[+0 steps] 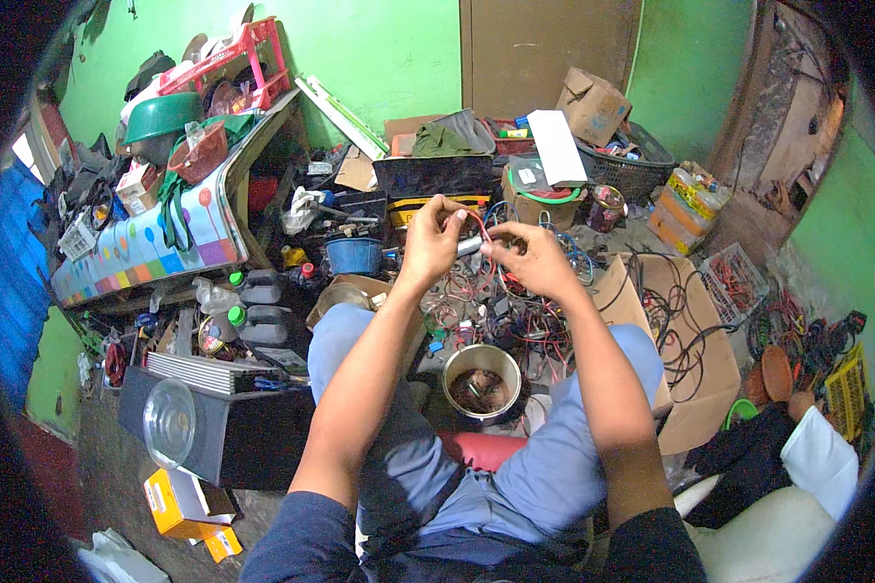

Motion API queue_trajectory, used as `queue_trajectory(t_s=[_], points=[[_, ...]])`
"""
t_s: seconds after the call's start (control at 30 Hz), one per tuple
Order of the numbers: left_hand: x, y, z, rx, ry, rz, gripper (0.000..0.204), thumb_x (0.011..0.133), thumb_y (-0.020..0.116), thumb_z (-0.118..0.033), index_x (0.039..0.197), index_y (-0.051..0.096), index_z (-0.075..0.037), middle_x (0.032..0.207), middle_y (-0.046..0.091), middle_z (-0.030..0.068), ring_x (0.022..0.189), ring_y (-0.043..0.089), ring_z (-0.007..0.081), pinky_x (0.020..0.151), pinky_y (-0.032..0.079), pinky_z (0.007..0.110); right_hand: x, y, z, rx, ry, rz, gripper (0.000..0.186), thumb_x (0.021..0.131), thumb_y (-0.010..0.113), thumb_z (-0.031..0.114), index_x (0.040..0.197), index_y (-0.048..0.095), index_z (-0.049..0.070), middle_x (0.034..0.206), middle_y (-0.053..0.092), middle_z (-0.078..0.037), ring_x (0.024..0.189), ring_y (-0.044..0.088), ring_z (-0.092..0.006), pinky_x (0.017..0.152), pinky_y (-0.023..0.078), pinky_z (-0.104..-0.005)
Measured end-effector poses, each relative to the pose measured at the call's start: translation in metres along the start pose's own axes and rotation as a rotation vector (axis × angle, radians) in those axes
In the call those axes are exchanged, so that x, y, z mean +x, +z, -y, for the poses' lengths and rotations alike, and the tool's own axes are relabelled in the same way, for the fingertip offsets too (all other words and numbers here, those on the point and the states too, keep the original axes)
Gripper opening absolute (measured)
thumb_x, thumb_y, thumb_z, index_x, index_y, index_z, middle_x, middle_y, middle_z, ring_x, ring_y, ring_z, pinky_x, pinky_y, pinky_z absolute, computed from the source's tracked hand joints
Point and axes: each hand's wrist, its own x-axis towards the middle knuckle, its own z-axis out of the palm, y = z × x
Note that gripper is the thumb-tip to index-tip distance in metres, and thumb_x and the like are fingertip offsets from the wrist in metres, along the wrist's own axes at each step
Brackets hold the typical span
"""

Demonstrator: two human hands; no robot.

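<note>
In the head view, the left hand [437,238] pinches a red wire [479,225], and the right hand [530,257] grasps it also at the fingertips. The wire is between both hands, in open air above a pot [481,360]. Room is limited by the carton's [707,389] edges at right and a black box [262,432] at left. An orange box [178,505] bears print, too small for reading.

The fingers of the left hand [436,243] and right hand [530,257] hide parts of the red wire [479,224] from us. The contents of the pot [481,357] look, as far as we can judge, too blurred to name. The lower edge cuts off both dark sleeves [304,536].
</note>
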Motion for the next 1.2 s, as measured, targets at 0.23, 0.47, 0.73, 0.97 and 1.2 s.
queue_trajectory(t_s=[0.23,0.47,0.73,0.97,1.2], points=[[-0.003,0.008,-0.01,-0.082,-0.078,0.007,0.011,0.087,0.056,-0.008,0.088,0.059,0.002,0.083,0.064,0.0089,0.076,0.058,0.0131,0.074,0.046,0.028,0.012,0.002,-0.03,-0.094,-0.141,-0.24,0.02,0.078,0.067,0.017,0.092,0.069,0.004,0.076,0.061,-0.016,0.073,0.061,-0.0276,0.07,0.045,-0.0372],[-0.006,0.011,-0.018,-0.294,-0.237,0.041,0.012,0.087,0.057,-0.009,0.093,0.061,0.002,0.085,0.064,0.0081,0.079,0.058,0.0125,0.075,0.046,0.029,0.015,0.006,-0.032,0.418,0.076,-0.268,0.014,0.081,0.062,0.002,0.093,0.067,-0.002,0.072,0.062,-0.011,0.056,0.062,-0.0152,0.048,0.05,-0.0263],[-0.003,0.008,-0.01,-0.423,-0.323,0.063,0.012,0.089,0.054,-0.006,0.095,0.059,0.003,0.087,0.064,0.0098,0.077,0.063,0.0143,0.073,0.051,0.027,0.015,0.01,-0.033,0.412,0.082,-0.248,0.011,0.083,0.06,0.001,0.09,0.06,-0.007,0.068,0.062,-0.009,0.058,0.063,-0.0132,0.049,0.051,-0.0237],[-0.002,0.008,-0.013,-0.468,-0.357,0.083,0.012,0.091,0.048,-0.003,0.098,0.051,0.007,0.093,0.061,0.0163,0.081,0.065,0.0229,0.074,0.057,0.033,0.008,0.004,-0.018,0.314,0.125,-0.185,0.009,0.081,0.06,-0.002,0.089,0.056,-0.005,0.071,0.06,-0.015,0.055,0.064,-0.0172,0.042,0.051,-0.0275],[0.002,0.011,0.008,-0.678,-0.387,0.083,0.013,0.092,0.046,-0.004,0.099,0.049,0.007,0.095,0.06,0.0183,0.084,0.064,0.0257,0.075,0.057,0.035,0.011,0.016,-0.024,0.403,0.104,-0.123,0.008,0.082,0.057,-0.005,0.087,0.051,-0.004,0.073,0.06,-0.013,0.061,0.066,-0.0205,0.049,0.056,-0.0298]])
